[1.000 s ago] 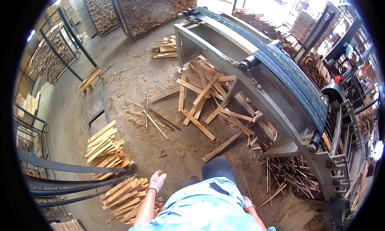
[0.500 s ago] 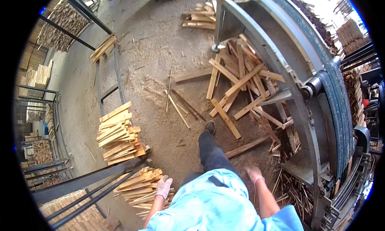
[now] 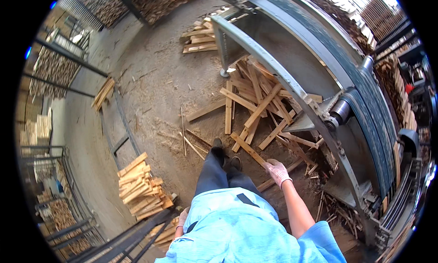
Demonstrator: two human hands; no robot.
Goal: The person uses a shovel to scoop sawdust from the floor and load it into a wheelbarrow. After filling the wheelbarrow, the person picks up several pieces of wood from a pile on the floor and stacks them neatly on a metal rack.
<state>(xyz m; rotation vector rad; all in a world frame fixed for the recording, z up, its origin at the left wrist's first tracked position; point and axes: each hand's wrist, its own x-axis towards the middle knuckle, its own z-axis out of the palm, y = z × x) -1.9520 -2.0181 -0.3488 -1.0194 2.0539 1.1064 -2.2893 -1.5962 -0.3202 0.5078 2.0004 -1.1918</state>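
My right hand, in a pale glove, reaches forward over the floor with its fingers stretched out. Its fingertips overlap the near end of a wooden board, which leans out from a heap of boards; whether they touch it I cannot tell. At my left side, my left hand hangs close to the blue shirt, its fingers mostly hidden. Beyond it lies a stack of short boards, partly covered by a dark metal bar.
A metal-framed conveyor with a blue-green belt curves along the right. Another stack of boards sits to the left, near a floor rail frame. Thin sticks lie ahead of my shoes, and scraps collect under the conveyor.
My right hand has moved forward and left, up to the board's near end. My left hand has drawn in beside the shirt. Both shoes now show as the view shifts.
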